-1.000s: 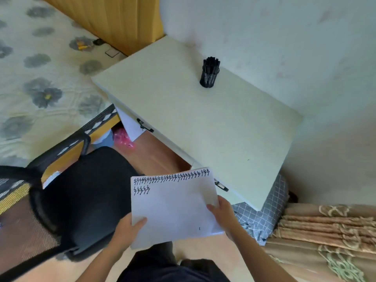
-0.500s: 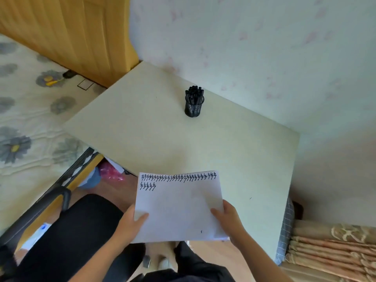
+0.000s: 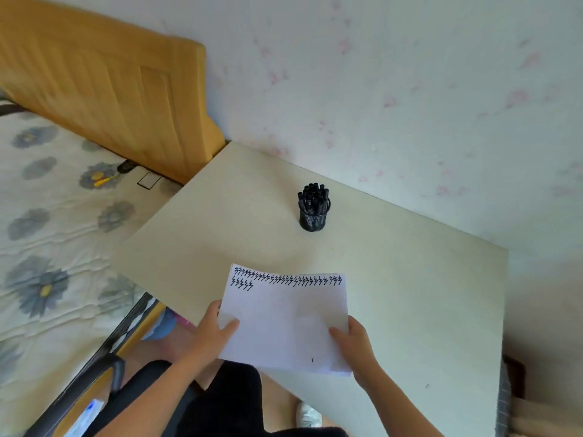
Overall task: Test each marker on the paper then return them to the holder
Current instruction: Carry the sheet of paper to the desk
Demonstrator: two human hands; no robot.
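I hold a white sheet of paper (image 3: 284, 320) over the near edge of the pale table (image 3: 410, 294). Rows of black zigzag marks run along its far edge. My left hand (image 3: 214, 332) grips the sheet's left edge, thumb on top. My right hand (image 3: 356, 345) grips its right lower edge, thumb on top as well. Farther back on the table stands a black mesh holder (image 3: 313, 217) packed with several black markers (image 3: 313, 193), all capped and upright.
A bed with a flowered cover (image 3: 56, 247) lies to the left, with an orange headboard (image 3: 110, 80) against the wall. A black chair (image 3: 104, 389) is below left. The pale wall (image 3: 410, 89) runs behind the table.
My view has moved in toward the table and tilted up. The paper went from in front of the table edge to over the tabletop, both hands still holding it.
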